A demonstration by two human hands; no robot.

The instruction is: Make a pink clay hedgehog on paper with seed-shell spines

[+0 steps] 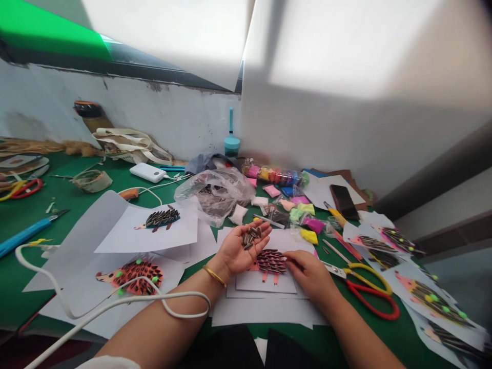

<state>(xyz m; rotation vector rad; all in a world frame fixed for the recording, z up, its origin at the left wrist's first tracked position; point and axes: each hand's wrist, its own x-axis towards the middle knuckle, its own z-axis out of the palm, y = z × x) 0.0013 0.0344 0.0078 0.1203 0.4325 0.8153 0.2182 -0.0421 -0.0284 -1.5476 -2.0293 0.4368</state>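
My left hand (pixel 239 252) is palm up over the papers, fingers stretched and slightly cupped, holding a small heap of striped sunflower seeds (pixel 251 237). Just below it lies a white sheet (pixel 246 283) with a pink hedgehog (pixel 271 262) whose back is covered in rows of seeds. At the hedgehog's right end, the thumb and fingers of my right hand (pixel 309 274) are pinched together. Whatever is between those fingertips is too small to make out. More sheets of paper (pixel 261 312) are stacked underneath.
Red-and-yellow scissors (pixel 371 289) lie right of my right hand. Finished hedgehog pictures (pixel 434 297) spread along both sides. Behind are a plastic bag of seeds (pixel 215 195), coloured clay packets (pixel 295 210) and a phone (pixel 344 202). A white cable (pixel 115 302) crosses over my left forearm.
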